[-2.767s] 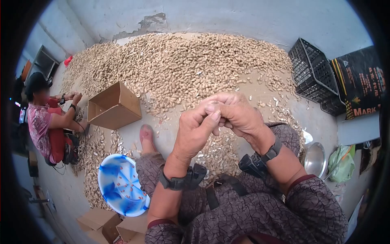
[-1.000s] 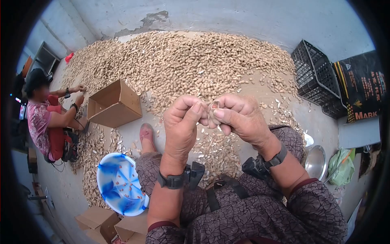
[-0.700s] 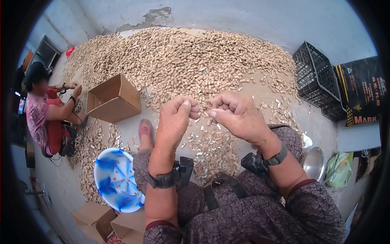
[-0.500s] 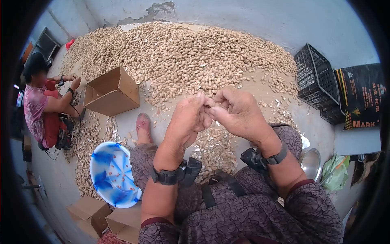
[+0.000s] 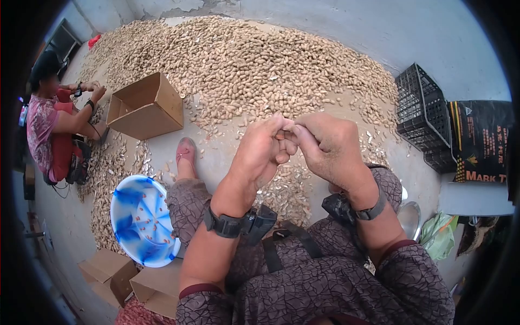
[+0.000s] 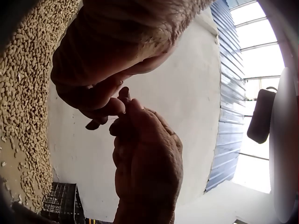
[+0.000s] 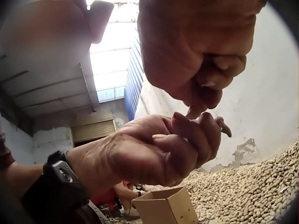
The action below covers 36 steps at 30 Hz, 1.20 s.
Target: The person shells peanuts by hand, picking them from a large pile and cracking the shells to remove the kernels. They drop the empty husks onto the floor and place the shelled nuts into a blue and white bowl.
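Note:
My left hand [image 5: 262,149] and right hand [image 5: 330,149] meet at the fingertips in front of the peanut heap [image 5: 244,70]. The left fingers curl in, with a small reddish kernel [image 5: 279,136] showing among them in the head view. From the left fingers a brown peanut shell end [image 7: 226,129] sticks out in the right wrist view. Bent thumb and forefinger of the right hand pinch a small piece of peanut shell [image 6: 124,93] right against the left fingertips, seen dark in the left wrist view. Much of the peanut is hidden by the fingers.
A blue-and-white basin [image 5: 146,254] with several kernels stands by my left leg. Cardboard boxes [image 5: 169,103] stand ahead-left and near left. Empty shells [image 5: 290,195] lie between my feet. A black crate [image 5: 420,111] stands right. Another person [image 5: 54,124] sits at left.
A cracked pod with a reddish kernel showed in my right fingers; my hands drew briefly apart, then came together again, the left palm turning upward. The head view has tilted down.

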Available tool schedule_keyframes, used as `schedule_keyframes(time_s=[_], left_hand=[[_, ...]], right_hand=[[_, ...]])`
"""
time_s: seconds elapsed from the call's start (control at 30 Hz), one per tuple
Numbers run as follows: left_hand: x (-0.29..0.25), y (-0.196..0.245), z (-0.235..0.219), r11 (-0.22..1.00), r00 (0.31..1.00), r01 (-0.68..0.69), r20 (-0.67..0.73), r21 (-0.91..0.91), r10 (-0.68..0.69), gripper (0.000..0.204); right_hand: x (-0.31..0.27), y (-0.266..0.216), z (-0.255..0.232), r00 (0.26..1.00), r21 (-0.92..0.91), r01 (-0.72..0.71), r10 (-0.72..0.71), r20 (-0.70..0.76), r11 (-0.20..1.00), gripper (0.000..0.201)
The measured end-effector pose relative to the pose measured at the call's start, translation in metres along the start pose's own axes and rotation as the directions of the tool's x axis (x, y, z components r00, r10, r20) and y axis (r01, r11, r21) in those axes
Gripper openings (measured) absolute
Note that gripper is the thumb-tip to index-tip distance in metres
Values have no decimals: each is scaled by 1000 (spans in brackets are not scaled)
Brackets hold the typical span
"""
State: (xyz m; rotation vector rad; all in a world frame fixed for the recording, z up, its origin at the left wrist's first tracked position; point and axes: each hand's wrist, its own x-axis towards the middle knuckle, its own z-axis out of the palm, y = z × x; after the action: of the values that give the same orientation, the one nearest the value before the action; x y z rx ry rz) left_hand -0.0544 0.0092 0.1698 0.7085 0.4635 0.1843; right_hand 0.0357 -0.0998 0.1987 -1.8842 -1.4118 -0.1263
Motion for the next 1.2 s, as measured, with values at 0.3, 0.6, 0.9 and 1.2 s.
schedule_keyframes(time_s=[0.3, 0.6, 0.9, 1.2], left_hand=[[-4, 9, -7, 979, 992, -109, 80, 171, 96, 20], [-10, -1, 3, 869, 955, -275, 15, 412, 295, 21], [-17, 15, 2, 850, 960, -279, 151, 446, 235, 14], [-11, 11, -1, 919, 966, -175, 241, 352, 92, 20]], right_hand=[[10, -6, -14, 774, 586, -600, 580, 253, 545, 14], [8, -6, -3, 799, 539, -594, 517, 308, 597, 14], [14, -4, -20, 761, 609, -648, 414, 499, 457, 18], [14, 1, -14, 783, 736, -578, 493, 378, 353, 14]])
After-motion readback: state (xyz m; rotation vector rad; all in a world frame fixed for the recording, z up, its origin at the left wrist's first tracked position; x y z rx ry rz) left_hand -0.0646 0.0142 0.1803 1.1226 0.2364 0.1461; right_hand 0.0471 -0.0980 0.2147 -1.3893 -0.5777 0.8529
